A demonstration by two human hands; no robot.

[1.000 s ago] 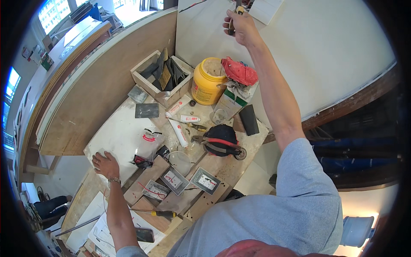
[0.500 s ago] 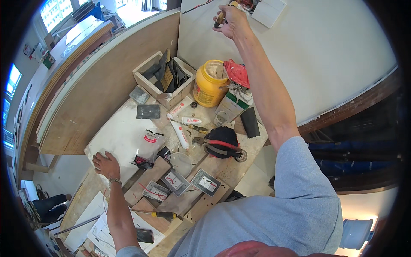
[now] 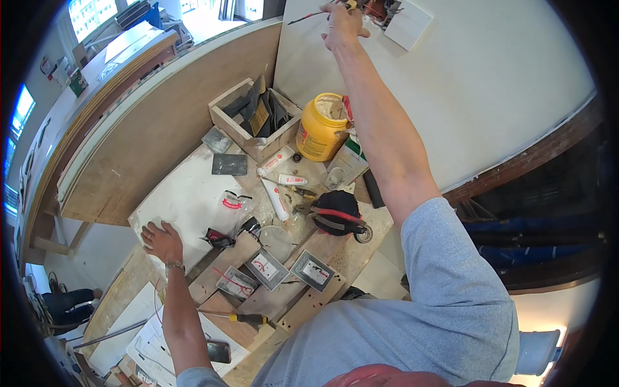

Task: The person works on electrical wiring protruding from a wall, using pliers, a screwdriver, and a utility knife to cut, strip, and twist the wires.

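Note:
My left hand lies flat on a white board at the left of the workbench, fingers spread, holding nothing. Up at the top edge, my right arm stretches to the pale wall panel. There my right hand is closed on a tool with a yellow-and-black handle; its working end is hidden. Beside those fingers, red and dark wires stick out to the left. Just right of the hand is an opening with reddish wiring, next to a white square plate.
Beneath my right arm stand a yellow tub and a wooden box of dark sheets. Tubes, pliers, a black cap, grey electrical boxes, a screwdriver and a phone lie on the bench.
My right hand has turned and shifted slightly; the yellow-and-black handle that stuck out below its fingers no longer shows there. My left hand stays flat on the board. The view has shifted a little.

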